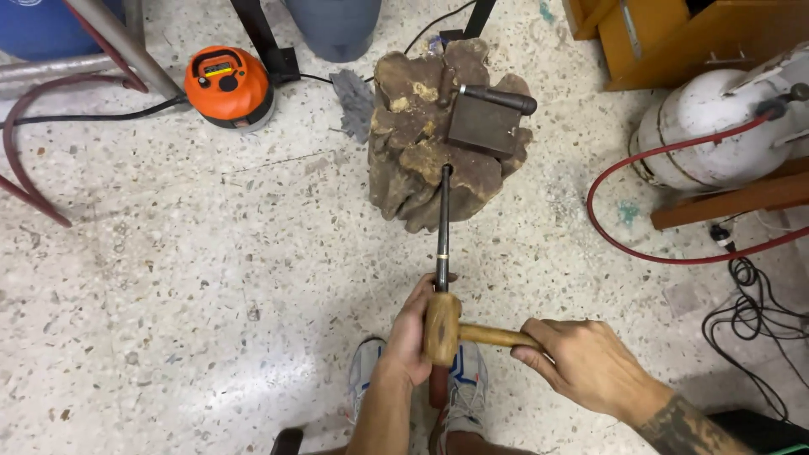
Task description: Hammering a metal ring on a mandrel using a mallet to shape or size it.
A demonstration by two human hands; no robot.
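Chisel (442, 223) and wooden mallet (462, 331) meet near the lower middle of the frame: the long dark chisel runs almost straight up the picture, its tip resting on the top of a gnarled brown tree stump (438, 139) that stands on the speckled terrazzo floor (168, 278) in the upper middle. The left hand (410, 333) is wrapped tight around the chisel's lower end, just under a thin pale ring on the shaft. The right hand (581, 362), to the lower right, is closed on the mallet's wooden handle, and the barrel-shaped mallet head sits against the chisel's butt end, right beside the left hand's fingers. Both hands are clamped on their tools, near each other but not touching.

On the stump's upper right lies a dark flat metal block with a round bar (493, 114) across its top edge. At the upper left of the frame stands an orange and black round device (227, 84) with a black cable leading off to the left. A white gas cylinder (716, 126) lies at the upper right, with a red hose (624, 227) looping from it across the floor, and black cables (754, 307) coil at the right edge. White sneakers (459, 383) show at the bottom, below the hands.
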